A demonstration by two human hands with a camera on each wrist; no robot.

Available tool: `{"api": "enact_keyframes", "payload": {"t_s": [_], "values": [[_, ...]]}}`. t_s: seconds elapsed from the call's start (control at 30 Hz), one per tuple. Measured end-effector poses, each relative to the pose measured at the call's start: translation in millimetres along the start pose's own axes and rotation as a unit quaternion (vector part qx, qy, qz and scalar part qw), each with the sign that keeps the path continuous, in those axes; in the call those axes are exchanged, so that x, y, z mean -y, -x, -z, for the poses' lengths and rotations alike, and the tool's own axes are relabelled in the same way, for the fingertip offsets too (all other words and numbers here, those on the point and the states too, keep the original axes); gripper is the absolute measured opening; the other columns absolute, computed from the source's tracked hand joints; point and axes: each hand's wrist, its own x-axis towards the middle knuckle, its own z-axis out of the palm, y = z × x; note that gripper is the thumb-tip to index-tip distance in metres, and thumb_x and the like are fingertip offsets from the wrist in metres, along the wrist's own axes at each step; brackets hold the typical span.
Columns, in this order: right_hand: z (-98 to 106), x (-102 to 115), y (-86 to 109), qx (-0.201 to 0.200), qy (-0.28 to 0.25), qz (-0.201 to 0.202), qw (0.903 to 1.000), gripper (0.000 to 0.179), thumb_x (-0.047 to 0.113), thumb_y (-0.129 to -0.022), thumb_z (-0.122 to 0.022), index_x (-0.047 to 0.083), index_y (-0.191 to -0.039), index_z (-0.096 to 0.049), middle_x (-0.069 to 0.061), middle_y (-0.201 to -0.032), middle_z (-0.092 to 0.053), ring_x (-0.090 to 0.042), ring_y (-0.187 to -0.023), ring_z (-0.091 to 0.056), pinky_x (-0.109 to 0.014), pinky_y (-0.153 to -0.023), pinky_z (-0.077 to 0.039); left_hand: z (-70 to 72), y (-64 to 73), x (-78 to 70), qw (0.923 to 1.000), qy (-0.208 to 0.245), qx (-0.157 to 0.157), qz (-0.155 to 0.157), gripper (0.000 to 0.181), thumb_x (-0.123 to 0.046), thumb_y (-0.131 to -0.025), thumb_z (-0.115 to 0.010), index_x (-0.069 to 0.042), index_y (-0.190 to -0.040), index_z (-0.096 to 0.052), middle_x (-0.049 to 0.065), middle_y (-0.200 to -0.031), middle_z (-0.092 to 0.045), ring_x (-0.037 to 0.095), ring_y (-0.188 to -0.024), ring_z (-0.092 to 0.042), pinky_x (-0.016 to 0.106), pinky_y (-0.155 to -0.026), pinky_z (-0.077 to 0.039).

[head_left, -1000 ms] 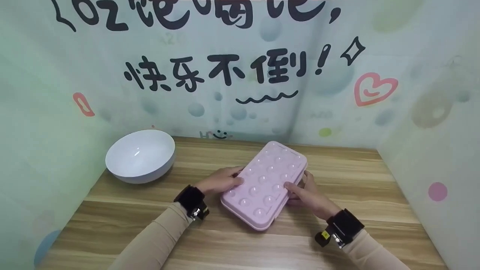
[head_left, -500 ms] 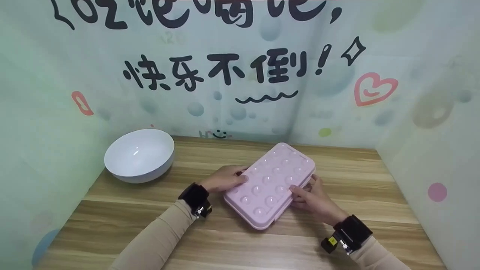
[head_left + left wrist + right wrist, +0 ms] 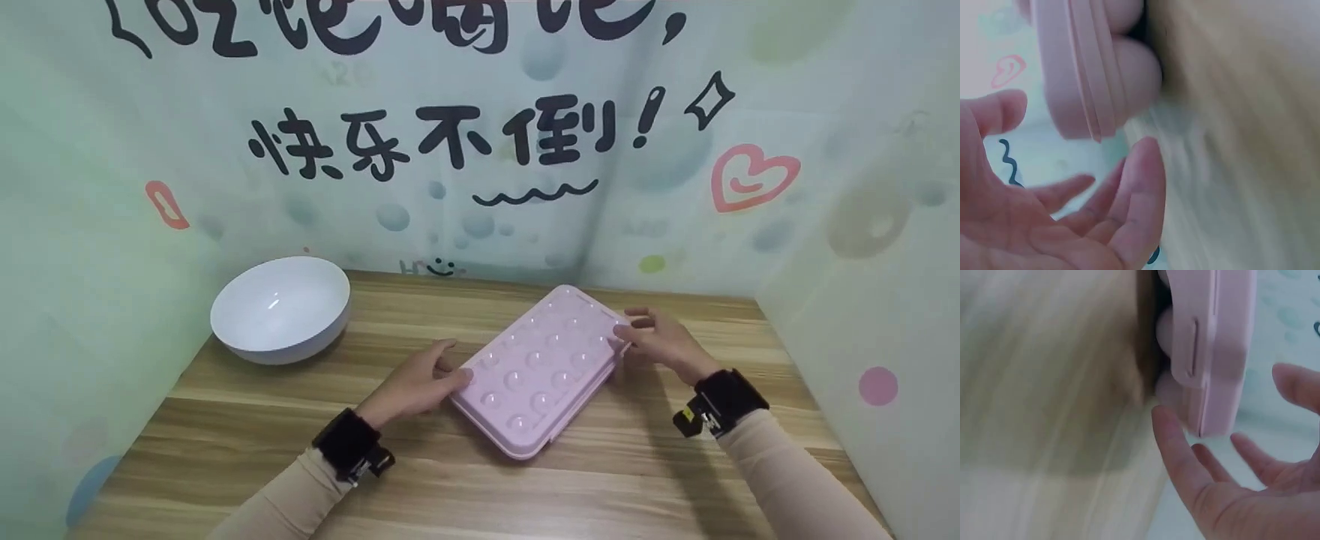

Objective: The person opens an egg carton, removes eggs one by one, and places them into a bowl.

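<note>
A closed pink egg box [image 3: 525, 375] lies slanted on the table, with rows of round bumps on its lid. In the left wrist view, rounded cups show under the box [image 3: 1069, 67]. A side latch [image 3: 1193, 346] appears in the right wrist view. My left hand [image 3: 412, 382] is at the box's near-left edge, thumb and fingers spread, with a gap to the box in the left wrist view. Beside the far-right corner is my right hand [image 3: 667, 337], fingers apart and gripping nothing; a fingertip comes close to the underside in the right wrist view.
A white bowl [image 3: 281, 349] stands at the back left of the wooden table [image 3: 420, 495]. Printed cloth walls [image 3: 480, 240] enclose the table at the back and both sides.
Both hands have let go of the egg box. The left has drawn back toward the lower left, the right up and right. The box moved slightly right at first, then stayed put.
</note>
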Motion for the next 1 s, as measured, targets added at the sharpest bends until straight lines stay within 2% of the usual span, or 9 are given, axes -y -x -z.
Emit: {"api": "enact_keyframes", "payload": {"t_s": [0.07, 0.17, 0.33, 0.47, 0.57, 0.77, 1.0], "values": [[5, 5, -8.4, 0.007, 0.004, 0.009, 0.9999, 0.072, 0.03, -0.107, -0.062, -0.009, -0.159, -0.031, -0.04, -0.158, -0.036, -0.051, -0.135, -0.055, -0.054, -0.11, -0.05, -1.6, 11.3, 2.5, 0.9993, 0.035, -0.001, 0.016, 0.081, -0.041, -0.101, -0.07, -0.007, -0.165, -0.034, 0.019, -0.138, -0.063, 0.028, -0.097, -0.07, 0.041, -0.075, -0.062], [9, 10, -20.0, 0.016, 0.008, 0.016, 0.9997, 0.068, 0.029, -0.108, -0.062, -0.009, -0.158, -0.036, -0.037, -0.159, -0.038, -0.05, -0.138, -0.052, -0.053, -0.108, -0.053, -8.9, 26.4, 6.3, 0.9942, 0.102, 0.0, 0.034, 0.086, -0.037, -0.101, -0.071, -0.005, -0.166, -0.026, 0.023, -0.141, -0.059, 0.029, -0.098, -0.07, 0.041, -0.074, -0.064], [8, 12, -36.5, 0.024, 0.03, 0.01, 0.9992, 0.063, 0.032, -0.108, -0.061, -0.007, -0.154, -0.043, -0.033, -0.158, -0.043, -0.046, -0.141, -0.049, -0.05, -0.109, -0.053, -26.0, 48.3, 4.0, 0.9687, 0.236, 0.016, 0.073, 0.091, -0.028, -0.101, -0.072, -0.006, -0.168, -0.013, 0.029, -0.145, -0.048, 0.034, -0.097, -0.071, 0.044, -0.073, -0.065], [6, 10, -47.5, 0.03, 0.046, 0.0, 0.9985, 0.061, 0.034, -0.108, -0.059, -0.004, -0.154, -0.045, -0.03, -0.157, -0.047, -0.042, -0.139, -0.052, -0.048, -0.11, -0.051, -38.7, 56.7, -1.1, 0.9514, 0.294, 0.021, 0.089, 0.097, -0.024, -0.101, -0.07, -0.006, -0.168, -0.002, 0.028, -0.138, -0.046, 0.032, -0.096, -0.071, 0.044, -0.075, -0.065], [3, 9, -53.3, 0.037, 0.059, 0.0, 0.9976, 0.06, 0.035, -0.108, -0.057, -0.002, -0.154, -0.047, -0.029, -0.155, -0.049, -0.04, -0.135, -0.053, -0.048, -0.109, -0.05, -47.2, 58.6, -3.8, 0.9474, 0.307, 0.017, 0.089, 0.099, -0.023, -0.102, -0.07, -0.007, -0.168, 0.003, 0.025, -0.129, -0.048, 0.03, -0.093, -0.071, 0.043, -0.075, -0.065], [-2, 4, -61.7, 0.028, 0.093, 0.011, 0.9952, 0.053, 0.029, -0.108, -0.056, -0.001, -0.152, -0.054, -0.026, -0.147, -0.057, -0.035, -0.129, -0.055, -0.045, -0.105, -0.048, -58.8, 56.8, -3.1, 0.951, 0.303, 0.003, 0.063, 0.098, -0.02, -0.103, -0.068, -0.006, -0.167, 0.005, 0.023, -0.118, -0.051, 0.03, -0.088, -0.072, 0.043, -0.073, -0.065], [-2, -3, -61.5, 0.021, 0.102, 0.029, 0.9941, 0.051, 0.024, -0.11, -0.053, -0.005, -0.151, -0.052, -0.03, -0.143, -0.06, -0.037, -0.128, -0.056, -0.047, -0.109, -0.046, -65.9, 53.1, -1.9, 0.9434, 0.329, -0.004, 0.04, 0.092, -0.01, -0.104, -0.065, -0.007, -0.164, 0.005, 0.025, -0.116, -0.051, 0.027, -0.082, -0.071, 0.042, -0.076, -0.065]]}}
